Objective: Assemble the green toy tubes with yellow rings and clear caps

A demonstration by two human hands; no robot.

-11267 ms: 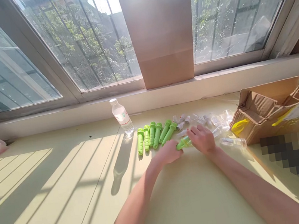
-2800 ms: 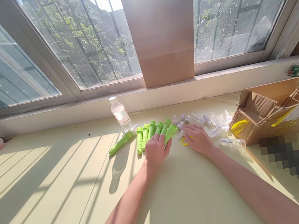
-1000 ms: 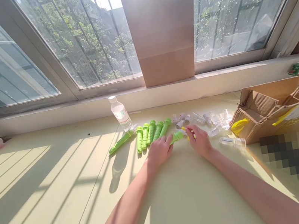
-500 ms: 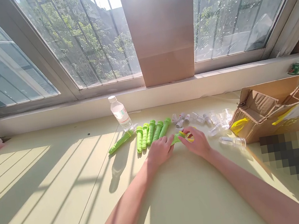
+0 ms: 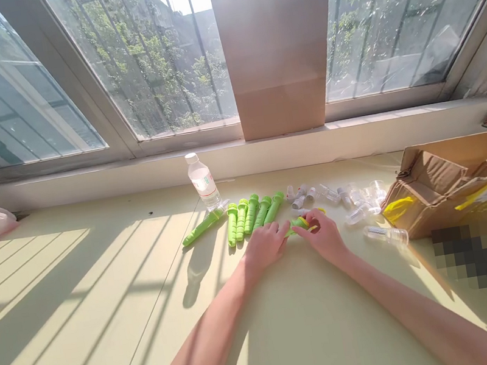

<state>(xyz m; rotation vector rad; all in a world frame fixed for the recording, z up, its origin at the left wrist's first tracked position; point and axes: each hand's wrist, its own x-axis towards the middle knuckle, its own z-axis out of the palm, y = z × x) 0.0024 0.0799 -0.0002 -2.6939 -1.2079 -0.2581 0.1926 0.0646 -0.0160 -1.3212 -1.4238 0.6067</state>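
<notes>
"What's on the head view?"
"I see the left hand (image 5: pixel 266 245) wrapped around a green tube (image 5: pixel 298 223), its end poking past the fingertips toward the right hand (image 5: pixel 325 236)."
"And those fingers?"
"Nearly together, pinching a yellow ring (image 5: pixel 321 211) at that end; whether it's around the tube, I can't tell. A row of tubes (image 5: pixel 251 214) lies just beyond the left fingers."

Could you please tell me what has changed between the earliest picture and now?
One green tube, since let go, now lies left of the row, by the bottle. The left hand has taken the right-end tube and drawn it nearer and rightward; the right hand has picked up a yellow ring and brought it to that tube's end. The bottle, the five other tubes and the cardboard box stayed put.
</notes>
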